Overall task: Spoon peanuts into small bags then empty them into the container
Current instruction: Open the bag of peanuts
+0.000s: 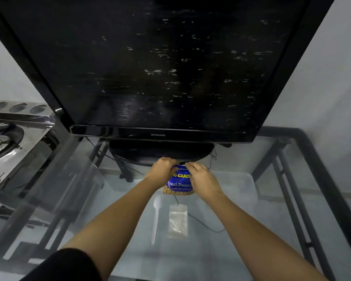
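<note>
A blue packet of salted peanuts (pixel 178 184) stands upright on the glass table (pixel 221 250), just in front of the television's base. My left hand (pixel 162 169) pinches the packet's top edge from the left. My right hand (pixel 203 179) pinches the same top edge from the right. Nearer to me lie a white plastic spoon (pixel 155 218) and a small clear bag (pixel 178 221), side by side, flat on the glass. A clear plastic container (pixel 239 185) sits to the right of the packet, partly behind my right hand.
A large black television (pixel 158 63) on an oval base (pixel 142 154) fills the back of the table. A steel gas stove (pixel 10 138) stands at the left. A thin black cable (pixel 203 224) runs beneath the glass. The table's black metal frame (pixel 320 169) borders the right side.
</note>
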The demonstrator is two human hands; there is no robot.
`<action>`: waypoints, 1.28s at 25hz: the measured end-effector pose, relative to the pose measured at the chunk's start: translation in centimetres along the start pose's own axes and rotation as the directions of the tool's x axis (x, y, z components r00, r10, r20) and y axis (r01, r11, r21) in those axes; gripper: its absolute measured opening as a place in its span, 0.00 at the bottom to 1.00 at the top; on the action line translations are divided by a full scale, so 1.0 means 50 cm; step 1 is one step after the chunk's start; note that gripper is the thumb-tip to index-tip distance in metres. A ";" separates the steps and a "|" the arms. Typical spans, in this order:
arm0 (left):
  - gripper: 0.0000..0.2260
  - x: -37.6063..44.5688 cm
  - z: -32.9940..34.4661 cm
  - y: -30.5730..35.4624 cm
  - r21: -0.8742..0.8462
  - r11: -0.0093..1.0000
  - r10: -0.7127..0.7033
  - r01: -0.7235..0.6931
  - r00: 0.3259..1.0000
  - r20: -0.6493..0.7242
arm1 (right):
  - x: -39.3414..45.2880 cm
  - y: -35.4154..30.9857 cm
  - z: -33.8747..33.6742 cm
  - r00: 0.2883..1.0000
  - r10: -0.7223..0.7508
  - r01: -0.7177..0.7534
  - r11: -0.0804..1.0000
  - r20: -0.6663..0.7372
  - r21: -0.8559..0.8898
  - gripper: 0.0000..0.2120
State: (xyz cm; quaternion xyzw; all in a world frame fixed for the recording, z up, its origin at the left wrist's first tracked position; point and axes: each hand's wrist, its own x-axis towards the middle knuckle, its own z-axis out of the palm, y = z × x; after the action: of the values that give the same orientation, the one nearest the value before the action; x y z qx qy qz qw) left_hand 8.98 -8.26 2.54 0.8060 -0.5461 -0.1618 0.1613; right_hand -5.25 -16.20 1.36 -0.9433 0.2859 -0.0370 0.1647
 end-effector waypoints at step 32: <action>0.07 0.101 -0.020 -0.011 -0.112 0.991 -0.050 0.070 0.983 0.177 | 0.007 0.018 0.018 0.957 -0.185 0.188 0.982 -0.224 -0.008 0.22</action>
State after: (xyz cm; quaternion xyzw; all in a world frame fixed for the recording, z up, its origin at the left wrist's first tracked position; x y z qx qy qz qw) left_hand 11.64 -12.69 2.77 0.7940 -0.5230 -0.2682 0.1553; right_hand -5.28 -16.84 0.18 -0.9547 0.2121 -0.1602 0.1335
